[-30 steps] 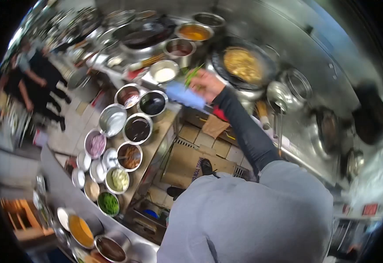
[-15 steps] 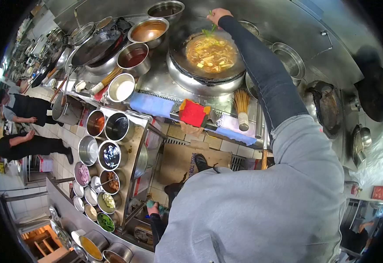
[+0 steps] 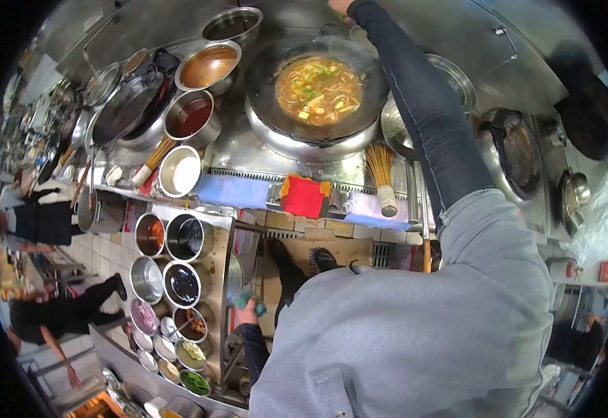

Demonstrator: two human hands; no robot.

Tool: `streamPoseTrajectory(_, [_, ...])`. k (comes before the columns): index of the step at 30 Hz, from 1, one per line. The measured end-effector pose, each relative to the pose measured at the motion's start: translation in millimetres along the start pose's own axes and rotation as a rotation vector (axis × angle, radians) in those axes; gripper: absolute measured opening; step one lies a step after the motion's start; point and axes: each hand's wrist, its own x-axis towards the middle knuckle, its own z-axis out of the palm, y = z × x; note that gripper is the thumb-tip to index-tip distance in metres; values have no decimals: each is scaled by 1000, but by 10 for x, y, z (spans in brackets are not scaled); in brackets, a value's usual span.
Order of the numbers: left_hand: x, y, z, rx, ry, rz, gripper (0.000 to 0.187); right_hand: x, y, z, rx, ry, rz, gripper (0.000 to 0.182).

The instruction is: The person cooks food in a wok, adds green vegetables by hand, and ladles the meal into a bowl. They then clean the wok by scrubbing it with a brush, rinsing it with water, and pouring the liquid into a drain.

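My right hand (image 3: 341,6) is at the top edge beyond the wok, partly cut off. A bit of green leafy vegetable shows at its fingers, which look closed. Below and nearer, the black wok (image 3: 262,83) sits on its metal burner ring. It holds noodle soup (image 3: 318,90) in orange-brown broth, with pale yellow chunks and green pieces on top. Low beside the ingredient cart, my left hand (image 3: 250,315) is closed on a teal cloth (image 3: 243,300).
Left of the wok stand bowls of sauce (image 3: 210,66) and a pot of white contents (image 3: 179,171). The cart (image 3: 222,240) carries several ingredient pots. A bamboo brush (image 3: 382,177) and a strainer (image 3: 396,125) lie at right. Co-workers (image 3: 67,310) are at far left.
My right hand has moved up and away from above the wok, toward the top edge. Green pieces now lie in the soup. My left hand still holds the cloth.
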Motion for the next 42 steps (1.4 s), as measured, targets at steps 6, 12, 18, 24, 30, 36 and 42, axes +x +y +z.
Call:
streamPoseTrajectory(6, [582,1258,609,-237,-387,106,36,-1345,162,202,582,195,-210,14])
streamPoseTrajectory(12, [1026,2115,1263,-366,-734,-109,30,-4350,355,1509,992,-981,343,29])
streamPoseTrajectory(18, [1242,3188,2235,-359,-902,-436,46,-5706,814,2440,714,-1053,806,26])
streamPoseTrajectory(24, [1303,3451,2929,-194,-839,-536,57,-6071,1487,3247,332,-1384,709,24])
streamPoseTrajectory(30, [1349,3557,3068,-294,-902,-646,49,-6665,1974,1998,1149,-351,1832,26])
streamPoseTrajectory(36, [1410,3433,3262,-403,-701,-627,15,-6532,2364,482,1571,346,1651,45])
streamPoseTrajectory(42, [1492,3365,3194,-309,-797,-607,31,-5172,1961,-69,502,-364,1001,25])
